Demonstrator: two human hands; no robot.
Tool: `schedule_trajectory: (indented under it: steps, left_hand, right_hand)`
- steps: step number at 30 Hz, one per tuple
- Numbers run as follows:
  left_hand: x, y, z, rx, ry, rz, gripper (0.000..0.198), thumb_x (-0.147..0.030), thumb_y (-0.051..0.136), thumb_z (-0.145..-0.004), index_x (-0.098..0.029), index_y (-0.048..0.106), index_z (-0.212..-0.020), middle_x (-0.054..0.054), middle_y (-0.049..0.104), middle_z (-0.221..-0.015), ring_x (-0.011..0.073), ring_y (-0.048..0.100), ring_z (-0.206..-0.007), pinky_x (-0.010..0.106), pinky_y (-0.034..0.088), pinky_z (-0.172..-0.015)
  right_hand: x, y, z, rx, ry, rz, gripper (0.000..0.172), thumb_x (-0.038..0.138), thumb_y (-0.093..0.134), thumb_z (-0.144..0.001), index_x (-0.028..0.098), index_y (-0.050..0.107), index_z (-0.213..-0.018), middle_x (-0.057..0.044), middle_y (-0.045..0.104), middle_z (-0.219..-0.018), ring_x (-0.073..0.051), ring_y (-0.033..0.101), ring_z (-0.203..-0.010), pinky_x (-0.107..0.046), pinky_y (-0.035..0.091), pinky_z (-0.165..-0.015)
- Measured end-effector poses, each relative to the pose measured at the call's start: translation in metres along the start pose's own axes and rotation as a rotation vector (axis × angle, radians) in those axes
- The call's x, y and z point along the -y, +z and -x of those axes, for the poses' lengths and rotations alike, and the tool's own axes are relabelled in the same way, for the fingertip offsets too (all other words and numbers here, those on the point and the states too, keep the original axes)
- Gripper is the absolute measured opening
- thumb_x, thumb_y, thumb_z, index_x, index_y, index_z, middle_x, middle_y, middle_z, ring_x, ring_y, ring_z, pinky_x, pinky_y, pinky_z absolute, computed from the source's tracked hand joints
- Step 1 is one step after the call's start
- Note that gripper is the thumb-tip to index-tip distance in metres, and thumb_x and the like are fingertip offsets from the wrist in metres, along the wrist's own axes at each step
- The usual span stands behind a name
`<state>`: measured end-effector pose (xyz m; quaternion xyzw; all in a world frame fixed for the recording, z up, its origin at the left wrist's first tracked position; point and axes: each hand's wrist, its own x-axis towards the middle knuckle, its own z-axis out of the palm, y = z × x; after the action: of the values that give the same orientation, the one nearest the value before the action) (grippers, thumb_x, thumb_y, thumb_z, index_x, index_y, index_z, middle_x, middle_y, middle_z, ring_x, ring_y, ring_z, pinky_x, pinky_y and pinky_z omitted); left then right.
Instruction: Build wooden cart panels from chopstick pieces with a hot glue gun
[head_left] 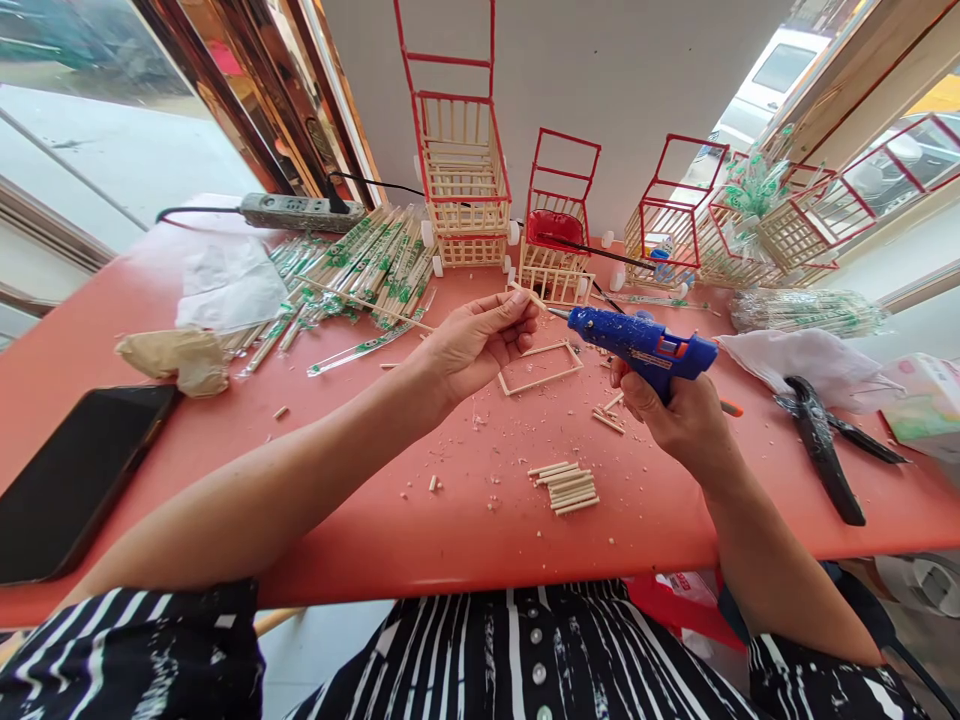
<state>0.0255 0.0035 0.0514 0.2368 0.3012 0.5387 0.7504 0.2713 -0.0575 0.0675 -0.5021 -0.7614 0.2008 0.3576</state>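
Between thumb and fingers, my left hand pinches a short wooden stick. My right hand is wrapped round a blue glue gun, whose nozzle points left and meets or nearly meets the stick's end. Below the hands, a rectangular stick frame lies flat on the red table. Nearer me sits a small pile of short cut sticks. A few loose pieces lie under the glue gun.
Small stick-built carts with red trim, including a tall one, stand along the back. Wrapped chopsticks and a power strip lie at the back left, a phone at the left, black-handled cutters at the right.
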Motion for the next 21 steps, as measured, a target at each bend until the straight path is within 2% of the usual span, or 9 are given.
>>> schedule_trajectory:
  steps: [8, 12, 17, 21]
  left_hand:
    - [-0.0034, 0.0027, 0.0014, 0.002, -0.004, 0.006, 0.022, -0.010, 0.080, -0.096, -0.012, 0.074, -0.074, 0.001, 0.071, -0.072, 0.0072, 0.064, -0.064, 0.021, 0.051, -0.065]
    - [-0.0038, 0.0042, 0.0019, -0.011, -0.003, 0.008, 0.022, -0.010, 0.080, -0.096, -0.012, 0.074, -0.075, 0.001, 0.071, -0.072, 0.0071, 0.064, -0.063, 0.020, 0.051, -0.065]
    - [-0.0038, 0.0041, 0.0025, -0.014, -0.007, -0.002, 0.022, -0.012, 0.080, -0.096, -0.013, 0.073, -0.076, 0.001, 0.072, -0.074, 0.0075, 0.063, -0.064, 0.022, 0.052, -0.067]
    - [-0.0035, 0.0034, 0.0026, -0.011, -0.003, -0.029, 0.020, -0.013, 0.083, -0.095, -0.014, 0.073, -0.077, 0.001, 0.072, -0.075, 0.0079, 0.064, -0.066, 0.022, 0.052, -0.068]
  right_hand:
    - [-0.0017, 0.0001, 0.0017, 0.130, -0.005, -0.070, 0.051, 0.066, 0.052, -0.107, 0.018, 0.068, -0.099, -0.007, 0.066, -0.079, -0.017, 0.056, -0.062, -0.032, 0.046, -0.058]
    - [-0.0047, 0.0026, 0.0021, 0.096, -0.013, 0.000, 0.046, 0.061, 0.053, -0.106, 0.019, 0.066, -0.095, -0.004, 0.062, -0.073, -0.017, 0.053, -0.060, -0.032, 0.043, -0.059]
    - [-0.0026, 0.0017, 0.0010, 0.032, -0.065, 0.059, 0.031, 0.049, 0.056, -0.104, 0.020, 0.065, -0.096, -0.003, 0.061, -0.071, -0.018, 0.054, -0.059, -0.034, 0.043, -0.062]
    - [-0.0024, 0.0016, 0.0007, 0.013, -0.079, 0.089, 0.029, 0.047, 0.057, -0.103, 0.021, 0.062, -0.091, -0.002, 0.057, -0.067, -0.019, 0.052, -0.058, -0.035, 0.040, -0.061]
